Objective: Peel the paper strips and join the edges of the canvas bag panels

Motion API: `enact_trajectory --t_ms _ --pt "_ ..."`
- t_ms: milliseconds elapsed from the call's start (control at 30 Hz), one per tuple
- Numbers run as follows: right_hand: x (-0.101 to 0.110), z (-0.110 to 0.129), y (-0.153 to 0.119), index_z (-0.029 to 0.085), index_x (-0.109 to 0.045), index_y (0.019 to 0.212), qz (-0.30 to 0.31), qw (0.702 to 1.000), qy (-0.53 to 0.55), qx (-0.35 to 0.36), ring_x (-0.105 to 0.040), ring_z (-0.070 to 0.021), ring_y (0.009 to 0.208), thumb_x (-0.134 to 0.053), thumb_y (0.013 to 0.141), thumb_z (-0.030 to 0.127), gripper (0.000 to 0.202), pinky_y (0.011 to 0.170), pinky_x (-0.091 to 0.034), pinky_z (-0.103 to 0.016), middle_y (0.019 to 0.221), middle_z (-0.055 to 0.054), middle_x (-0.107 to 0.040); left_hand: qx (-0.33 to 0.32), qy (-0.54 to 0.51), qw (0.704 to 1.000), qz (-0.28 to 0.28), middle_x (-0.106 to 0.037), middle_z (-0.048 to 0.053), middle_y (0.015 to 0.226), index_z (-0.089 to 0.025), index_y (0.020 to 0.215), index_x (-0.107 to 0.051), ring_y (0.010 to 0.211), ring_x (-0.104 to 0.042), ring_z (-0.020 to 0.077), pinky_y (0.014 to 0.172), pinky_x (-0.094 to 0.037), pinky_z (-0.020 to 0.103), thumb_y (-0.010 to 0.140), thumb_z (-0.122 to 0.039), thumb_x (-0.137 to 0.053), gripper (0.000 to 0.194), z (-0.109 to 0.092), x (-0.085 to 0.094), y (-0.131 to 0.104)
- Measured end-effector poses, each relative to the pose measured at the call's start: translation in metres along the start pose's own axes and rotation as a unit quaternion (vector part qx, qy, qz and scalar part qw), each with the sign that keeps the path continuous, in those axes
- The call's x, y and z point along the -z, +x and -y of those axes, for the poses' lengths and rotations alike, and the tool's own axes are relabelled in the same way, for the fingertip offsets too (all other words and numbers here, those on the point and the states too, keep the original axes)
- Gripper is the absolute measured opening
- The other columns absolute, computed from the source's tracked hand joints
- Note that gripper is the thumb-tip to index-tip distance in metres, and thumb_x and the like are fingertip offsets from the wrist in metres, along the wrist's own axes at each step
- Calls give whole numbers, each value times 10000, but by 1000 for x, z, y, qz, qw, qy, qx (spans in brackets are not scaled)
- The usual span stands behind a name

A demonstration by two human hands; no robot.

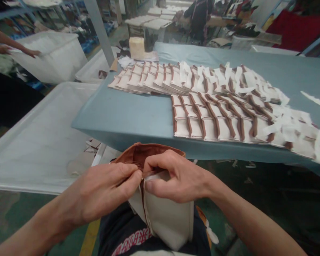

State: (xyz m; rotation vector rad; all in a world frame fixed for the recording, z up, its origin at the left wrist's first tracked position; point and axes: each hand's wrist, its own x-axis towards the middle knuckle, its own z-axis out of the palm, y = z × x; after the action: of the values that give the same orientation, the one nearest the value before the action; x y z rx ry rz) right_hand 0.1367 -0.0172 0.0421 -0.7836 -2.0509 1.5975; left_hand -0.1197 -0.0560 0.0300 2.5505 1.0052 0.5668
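Close to my body is a sewn piece (170,217) with cream panels and a brown band or lining, which looks like part of a bag. My left hand (104,185) pinches its seam from the left, thumb and fingertips pressed together. From the right, my right hand (178,174) grips the same seam with a curled forefinger and thumb, nearly meeting the left fingertips. The brown part (157,149) rises behind both hands. Below them, a dark seam line runs down between two cream panels. What lies right under the fingertips is hidden.
Ahead, a blue-covered table (128,113) bears two rows of stacked cream-and-brown pieces (210,124) with white strips on top. White bins (42,142) stand at the left. A co-worker's arm (13,44) reaches over a white bin. A blue-grey post (100,32) rises beside the table.
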Motion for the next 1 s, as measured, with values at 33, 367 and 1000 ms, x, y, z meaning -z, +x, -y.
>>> enact_trajectory --t_ms 33,367,1000 --pt "0 -2 1 198 -597 747 12 999 40 -15 -466 -104 614 -598 823 245 89 616 -365 -242 662 62 -523 -28 14 999 9 -848 14 967 -252 1125 -780 815 -780 184 703 -578 237 1110 -171 -500 292 2 1 0" --pt "-11 -5 0 191 -658 748 -53 998 -21 -7 -549 -115 639 -596 815 196 92 625 -395 -238 694 38 -642 -9 -61 998 -27 -838 -9 993 -267 1156 -717 852 -798 168 801 -584 226 1091 -124 -565 218 6 -2 -3" --pt "1 10 -46 282 -687 1081 4 929 -344 136 -775 -232 842 -651 920 81 260 720 -546 -359 920 -48 -812 101 -218 971 16 -339 -110 570 -230 635 -316 536 -336 92 543 -247 323 651 -11 -731 470 -50 3 28"
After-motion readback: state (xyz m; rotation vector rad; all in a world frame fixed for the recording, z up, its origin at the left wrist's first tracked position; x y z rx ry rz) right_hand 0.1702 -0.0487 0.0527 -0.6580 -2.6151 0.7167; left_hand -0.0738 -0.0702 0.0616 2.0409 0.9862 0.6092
